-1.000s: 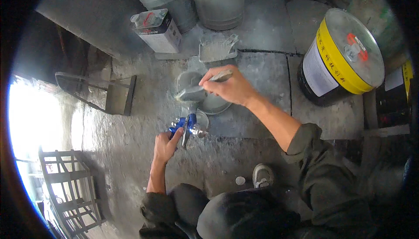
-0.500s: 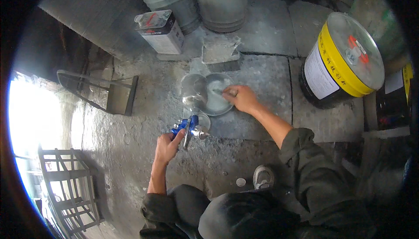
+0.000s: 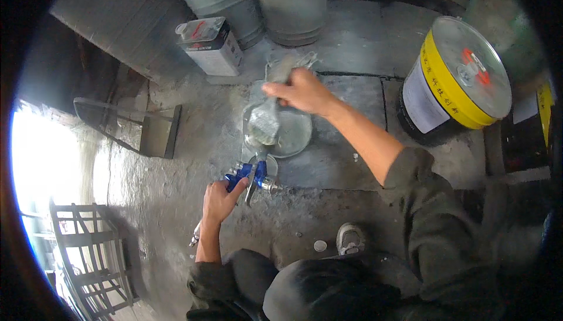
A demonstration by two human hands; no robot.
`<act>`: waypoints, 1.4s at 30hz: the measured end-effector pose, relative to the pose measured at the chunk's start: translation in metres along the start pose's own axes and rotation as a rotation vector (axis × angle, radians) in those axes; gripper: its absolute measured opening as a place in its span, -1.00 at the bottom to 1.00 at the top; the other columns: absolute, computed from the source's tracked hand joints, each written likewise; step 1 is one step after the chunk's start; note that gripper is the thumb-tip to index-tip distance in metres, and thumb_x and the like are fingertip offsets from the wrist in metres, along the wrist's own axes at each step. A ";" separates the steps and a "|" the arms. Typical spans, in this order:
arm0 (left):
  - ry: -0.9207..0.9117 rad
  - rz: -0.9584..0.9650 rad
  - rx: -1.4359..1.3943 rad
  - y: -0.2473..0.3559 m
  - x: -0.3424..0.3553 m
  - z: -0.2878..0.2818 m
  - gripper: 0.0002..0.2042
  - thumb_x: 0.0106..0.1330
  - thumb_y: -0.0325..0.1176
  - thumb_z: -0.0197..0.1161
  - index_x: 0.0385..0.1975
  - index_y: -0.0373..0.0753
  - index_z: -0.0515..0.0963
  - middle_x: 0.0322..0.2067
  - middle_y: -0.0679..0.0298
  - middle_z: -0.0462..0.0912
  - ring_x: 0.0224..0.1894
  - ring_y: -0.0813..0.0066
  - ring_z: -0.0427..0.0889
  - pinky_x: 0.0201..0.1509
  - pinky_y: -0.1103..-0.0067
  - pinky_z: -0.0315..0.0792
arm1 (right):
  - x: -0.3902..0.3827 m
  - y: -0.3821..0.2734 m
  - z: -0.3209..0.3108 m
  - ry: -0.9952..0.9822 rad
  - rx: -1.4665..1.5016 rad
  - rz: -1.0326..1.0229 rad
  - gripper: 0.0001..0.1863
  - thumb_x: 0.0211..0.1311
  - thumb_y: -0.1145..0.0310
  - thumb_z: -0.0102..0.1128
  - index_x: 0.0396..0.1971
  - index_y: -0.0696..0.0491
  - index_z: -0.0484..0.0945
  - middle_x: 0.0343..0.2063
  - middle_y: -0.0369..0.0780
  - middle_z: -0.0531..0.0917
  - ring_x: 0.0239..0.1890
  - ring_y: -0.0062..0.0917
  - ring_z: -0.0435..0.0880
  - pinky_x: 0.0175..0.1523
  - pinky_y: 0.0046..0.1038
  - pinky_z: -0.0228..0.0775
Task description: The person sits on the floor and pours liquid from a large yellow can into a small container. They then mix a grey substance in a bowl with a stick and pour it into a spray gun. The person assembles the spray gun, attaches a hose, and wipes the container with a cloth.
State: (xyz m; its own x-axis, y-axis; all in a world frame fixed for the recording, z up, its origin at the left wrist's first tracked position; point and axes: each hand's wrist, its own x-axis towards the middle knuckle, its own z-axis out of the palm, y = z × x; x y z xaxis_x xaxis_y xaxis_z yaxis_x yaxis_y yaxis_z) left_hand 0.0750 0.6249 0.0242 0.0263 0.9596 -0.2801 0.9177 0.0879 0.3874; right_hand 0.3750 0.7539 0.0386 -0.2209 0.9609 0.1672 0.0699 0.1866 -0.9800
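Two bare hands: left hand [image 3: 224,200] at seven o'clock, right hand [image 3: 309,93] at one. One blue-and-silver spray gun [image 3: 253,174] at seven, one flat grey brush [image 3: 265,122] at eleven. Two grey ribbed drums [image 3: 292,11] near twelve, one white-and-black rectangular can [image 3: 212,48] at eleven, one yellow-banded black drum [image 3: 447,83] at two.

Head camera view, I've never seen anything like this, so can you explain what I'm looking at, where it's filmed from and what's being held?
There is no machine here: these are a person's own two bare hands, seen from a wide camera worn on the head, looking down. Its lens bends straight edges near the rim. The left hand grips what looks like a blue spray gun. The right hand holds a brush, a little blurred, pointing toward the gun. On the floor stand a shallow round dish, a rectangular can and, off to the right, a black-and-yellow drum.
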 end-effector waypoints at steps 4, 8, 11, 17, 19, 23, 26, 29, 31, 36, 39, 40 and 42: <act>0.000 0.066 0.027 0.013 0.000 0.000 -0.31 0.13 0.25 0.27 -0.66 -0.47 0.56 -0.68 -0.18 0.51 -0.51 -0.17 0.56 -0.38 0.20 0.40 | 0.041 0.047 -0.012 0.200 -0.326 -0.027 -0.46 0.16 -0.03 0.26 -0.63 0.22 0.60 -0.68 -0.03 0.61 -0.57 -0.26 0.65 -0.39 -0.26 0.42; -0.009 0.061 -0.021 -0.011 -0.003 0.004 -0.34 0.18 0.20 0.29 -0.70 -0.45 0.53 -0.74 -0.06 0.50 -0.64 0.02 0.54 -0.47 0.26 0.39 | 0.034 0.051 0.000 0.294 -0.247 -0.020 -0.52 0.11 0.04 0.29 -0.63 0.24 0.61 -0.67 0.01 0.63 -0.60 -0.20 0.66 -0.42 -0.20 0.43; -0.137 -0.080 -0.336 -0.020 0.001 0.003 -0.37 0.29 0.13 0.23 -0.75 -0.39 0.49 -0.81 0.17 0.43 -0.76 0.36 0.44 -0.61 0.41 0.32 | 0.003 0.046 0.013 0.369 0.125 0.120 -0.59 0.16 0.14 0.29 -0.64 0.21 0.60 -0.75 -0.25 0.58 -0.66 -0.59 0.57 -0.51 -0.45 0.37; -0.311 -0.239 -0.651 -0.007 -0.003 -0.001 -0.42 0.42 0.09 0.07 -0.74 -0.26 0.43 -0.82 0.32 0.36 -0.81 0.57 0.30 -0.72 0.57 0.16 | -0.023 0.069 0.014 0.719 0.148 0.200 -0.64 0.12 0.21 0.30 -0.63 0.24 0.61 -0.73 -0.20 0.62 -0.69 -0.52 0.61 -0.51 -0.39 0.41; -0.336 -0.211 -0.748 -0.016 -0.001 0.001 -0.42 0.42 0.13 0.05 -0.71 -0.24 0.43 -0.81 0.32 0.37 -0.83 0.56 0.28 -0.73 0.57 0.14 | -0.038 0.070 0.024 0.748 0.323 0.276 -0.59 0.13 0.19 0.28 -0.73 0.21 0.59 -0.76 -0.18 0.61 -0.71 -0.49 0.60 -0.49 -0.34 0.41; -0.318 -0.263 -0.768 -0.025 0.007 0.010 -0.44 0.40 0.13 0.08 -0.68 -0.25 0.46 -0.78 0.30 0.42 -0.83 0.56 0.31 -0.73 0.60 0.14 | -0.056 0.115 0.006 0.714 -0.112 0.302 -0.60 0.14 0.11 0.30 -0.61 0.18 0.62 -0.69 -0.18 0.64 -0.69 -0.39 0.60 -0.47 -0.27 0.39; -0.264 -0.254 -0.764 -0.019 0.004 0.002 -0.46 0.40 0.11 0.11 -0.65 -0.26 0.51 -0.75 0.29 0.47 -0.81 0.58 0.35 -0.69 0.63 0.18 | -0.060 0.108 0.009 0.567 -0.367 0.222 -0.64 0.19 0.12 0.30 -0.50 0.17 0.64 -0.63 -0.20 0.68 -0.58 -0.42 0.66 -0.39 -0.38 0.47; -0.297 -0.215 -0.974 -0.025 0.004 0.007 -0.69 0.37 -0.18 0.24 -0.36 -0.38 0.55 -0.52 0.18 0.64 -0.59 0.51 0.58 -0.53 0.64 0.43 | -0.067 0.104 0.023 0.316 -0.550 0.207 -0.66 0.21 0.06 0.28 -0.40 0.08 0.66 -0.47 -0.14 0.72 -0.46 -0.26 0.70 -0.28 -0.34 0.50; -0.353 -0.236 -1.095 -0.019 0.004 0.008 -0.76 0.34 -0.39 0.27 -0.14 -0.43 0.49 -0.34 0.10 0.69 -0.45 0.41 0.67 -0.41 0.59 0.55 | -0.079 0.102 0.029 0.125 -0.659 0.037 -0.67 0.21 0.05 0.28 -0.35 0.05 0.67 -0.35 -0.12 0.72 -0.38 -0.23 0.70 -0.23 -0.34 0.51; -0.422 -0.219 -0.980 -0.025 0.010 0.011 -0.82 0.30 -0.36 0.29 -0.23 -0.30 0.51 -0.44 0.27 0.64 -0.56 0.57 0.54 -0.51 0.63 0.42 | -0.080 0.088 0.025 0.031 -0.667 0.073 -0.74 0.22 0.10 0.26 -0.25 -0.04 0.68 -0.25 -0.16 0.71 -0.24 -0.26 0.70 -0.14 -0.29 0.52; -0.414 -0.263 -0.974 -0.024 0.010 0.015 -0.85 0.28 -0.34 0.29 -0.39 -0.30 0.55 -0.54 0.33 0.55 -0.60 0.62 0.44 -0.56 0.62 0.29 | -0.086 0.098 0.031 -0.044 -0.787 -0.080 -0.73 0.20 0.10 0.26 -0.22 -0.06 0.68 -0.28 -0.21 0.70 -0.30 -0.24 0.69 -0.17 -0.27 0.51; -0.387 -0.267 -1.003 -0.026 0.012 0.019 -0.84 0.28 -0.33 0.29 -0.41 -0.30 0.55 -0.54 0.34 0.55 -0.60 0.62 0.44 -0.56 0.62 0.30 | -0.087 0.100 0.032 -0.088 -0.796 -0.116 -0.72 0.20 0.09 0.25 -0.21 -0.06 0.68 -0.30 -0.23 0.70 -0.31 -0.25 0.69 -0.18 -0.25 0.50; -0.320 -0.278 -1.054 -0.031 0.013 0.026 -0.82 0.27 -0.31 0.29 -0.45 -0.30 0.56 -0.54 0.34 0.55 -0.61 0.61 0.43 -0.55 0.62 0.30 | -0.085 0.102 0.034 0.000 -0.787 -0.077 -0.73 0.20 0.11 0.26 -0.21 -0.07 0.69 -0.32 -0.20 0.71 -0.34 -0.26 0.70 -0.21 -0.28 0.51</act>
State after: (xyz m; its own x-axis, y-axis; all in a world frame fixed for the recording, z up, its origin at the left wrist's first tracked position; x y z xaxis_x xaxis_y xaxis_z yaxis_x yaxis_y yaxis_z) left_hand 0.0576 0.6273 -0.0139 0.1131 0.7726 -0.6247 0.1204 0.6135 0.7805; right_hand 0.3682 0.6846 -0.0796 -0.2531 0.9394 0.2312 0.7223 0.3425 -0.6008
